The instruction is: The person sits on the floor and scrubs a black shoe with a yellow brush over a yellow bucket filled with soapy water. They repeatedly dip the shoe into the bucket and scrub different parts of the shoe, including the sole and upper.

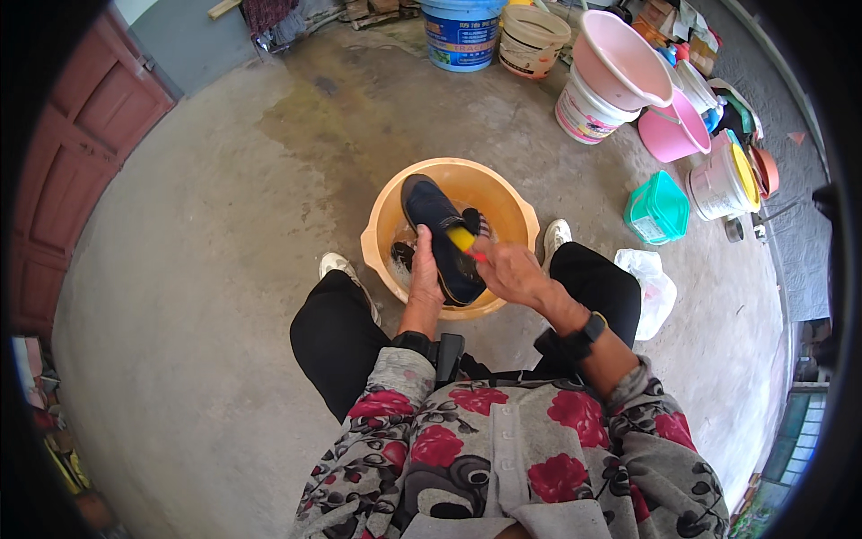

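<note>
My left hand (425, 269) grips a dark navy shoe (431, 205) by its side, over an orange plastic basin (512, 195). The shoe's toe points away from me and its heel towards me. In my right hand (515, 273) is a small brush (462, 238) with a yellow part and a red part, held against the shoe near its opening. Sudsy water (403, 275) shows in the basin, along with another dark shoe (475, 221), partly hidden behind the one I hold.
A white plastic bag (650, 290) lies by my right knee. Beyond it stand a teal square bucket (658, 205), a pink bucket (673, 127) and a pale pink basin (623, 57) on a white bucket (586, 111). Wet concrete (316, 101) spreads behind the basin.
</note>
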Tool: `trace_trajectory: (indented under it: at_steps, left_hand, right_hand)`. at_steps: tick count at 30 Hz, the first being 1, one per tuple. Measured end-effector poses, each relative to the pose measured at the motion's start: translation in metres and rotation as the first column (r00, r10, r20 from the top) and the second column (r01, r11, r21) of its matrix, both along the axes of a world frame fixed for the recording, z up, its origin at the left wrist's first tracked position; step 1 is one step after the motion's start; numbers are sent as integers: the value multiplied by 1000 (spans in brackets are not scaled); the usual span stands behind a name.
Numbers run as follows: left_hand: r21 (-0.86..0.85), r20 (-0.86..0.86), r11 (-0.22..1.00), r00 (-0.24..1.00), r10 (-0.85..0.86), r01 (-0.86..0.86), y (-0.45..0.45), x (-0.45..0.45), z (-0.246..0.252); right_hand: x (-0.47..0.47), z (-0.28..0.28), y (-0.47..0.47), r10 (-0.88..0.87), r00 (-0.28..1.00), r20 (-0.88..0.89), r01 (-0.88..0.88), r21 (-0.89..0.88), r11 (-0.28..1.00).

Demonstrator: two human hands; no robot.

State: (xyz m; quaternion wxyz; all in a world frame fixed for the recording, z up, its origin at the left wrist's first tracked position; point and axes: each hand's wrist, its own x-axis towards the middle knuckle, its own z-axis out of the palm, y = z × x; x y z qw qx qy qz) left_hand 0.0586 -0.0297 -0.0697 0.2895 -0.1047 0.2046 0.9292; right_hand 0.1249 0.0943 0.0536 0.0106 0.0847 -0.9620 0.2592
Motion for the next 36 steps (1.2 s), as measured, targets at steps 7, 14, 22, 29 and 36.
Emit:
trace_trajectory:
  at_steps: [7,14,22,29,36]
  left_hand:
    - [-55,-63,995,995,76,-80,1,-2,-5]
    - [-118,-107,980,983,147,-159,-9,-3,8]
    - [-84,-49,994,996,68,-72,1,1,9]
    - [13,-41,1000,999,22,-21,0,6,19]
    - [73,-52,997,998,-27,31,-5,0,15]
  right_hand:
    - [-24,-10,-7,-53,998,38,42,248,968]
    - [29,21,4,74,990,123,-88,115,989]
    - [8,4,-2,-59,998,8,56,204,977]
    - [-15,-8,-5,-87,996,-22,90,190,978]
    - [32,26,6,66,986,153,-35,-200,979]
